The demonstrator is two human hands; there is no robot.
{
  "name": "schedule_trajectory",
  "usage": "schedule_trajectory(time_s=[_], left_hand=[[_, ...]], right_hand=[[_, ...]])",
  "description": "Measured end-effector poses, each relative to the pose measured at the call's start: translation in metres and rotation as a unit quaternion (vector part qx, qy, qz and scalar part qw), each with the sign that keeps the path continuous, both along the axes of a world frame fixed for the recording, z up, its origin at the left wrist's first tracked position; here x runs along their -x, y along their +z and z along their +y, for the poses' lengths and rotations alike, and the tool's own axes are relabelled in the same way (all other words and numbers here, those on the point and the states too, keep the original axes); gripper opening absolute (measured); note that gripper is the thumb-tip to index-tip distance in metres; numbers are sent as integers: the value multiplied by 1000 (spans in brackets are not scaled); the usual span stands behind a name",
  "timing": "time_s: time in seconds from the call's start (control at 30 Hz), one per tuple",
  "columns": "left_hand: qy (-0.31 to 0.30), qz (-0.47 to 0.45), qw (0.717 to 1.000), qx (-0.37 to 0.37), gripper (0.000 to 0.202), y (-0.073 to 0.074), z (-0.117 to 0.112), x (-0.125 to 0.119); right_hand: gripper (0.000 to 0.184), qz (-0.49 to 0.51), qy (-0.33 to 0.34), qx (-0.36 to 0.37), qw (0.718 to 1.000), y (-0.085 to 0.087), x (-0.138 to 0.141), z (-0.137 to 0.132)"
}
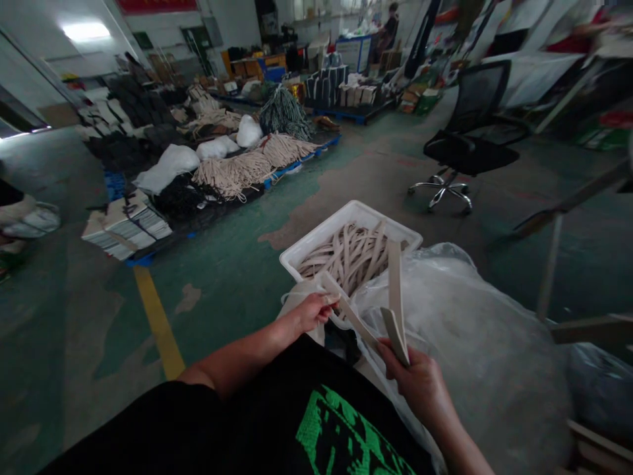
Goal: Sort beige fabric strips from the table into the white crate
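Green-painted warehouse floor [222, 264] runs out ahead of me, with pallets of rope bundles [237, 175] at eleven o'clock and an empty office chair [469, 142] at two o'clock. Close in, at twelve o'clock, a white bin [316, 241] holds a heap of loose straps [346, 254], and a big clear plastic bag [469, 316] billows against it from three o'clock.

The beige strap [395, 297] I am working rises out of my right hand [420, 382], which is closed firmly around its lower end at five o'clock. Its other leg slants across to my left hand [312, 312], which only pinches the tip between thumb and fingertips just short of the bin.

That light pinch is my weak point: a tug from the right could pull the tip free and drop it among the heap, where I judge it would be hard to tell from the rest. The upper bend also lies over the loose straps, so lifting may drag neighbours out. The bag's slack film crowds my right wrist and could snag. What carries the bin is hidden from me, so I cannot rule out it sliding.
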State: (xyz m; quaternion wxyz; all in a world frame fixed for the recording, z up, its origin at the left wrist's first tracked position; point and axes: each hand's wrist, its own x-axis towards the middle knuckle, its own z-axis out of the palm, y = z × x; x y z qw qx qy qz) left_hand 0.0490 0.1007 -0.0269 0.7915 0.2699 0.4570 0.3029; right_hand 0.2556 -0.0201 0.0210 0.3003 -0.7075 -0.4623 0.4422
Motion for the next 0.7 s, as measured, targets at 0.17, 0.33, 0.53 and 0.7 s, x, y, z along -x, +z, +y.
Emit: schedule_trajectory(time_s=[0.17, 0.33, 0.53, 0.7], left_hand=[[-51, -24, 998, 7, 49, 2, -21, -19], [27, -9, 1000, -5, 51, 1, -9, -8], [-5, -4, 1000, -24, 45, 1, -19, -25], [20, 16, 999, -36, 59, 10, -7, -20]], right_hand=[[56, 23, 49, 5, 999, -4, 18, 26], [51, 14, 124, 58, 990, -5, 0, 17], [49, -22, 110, 20, 994, -6, 7, 29], [46, -31, 152, 12, 988, 3, 8, 29]])
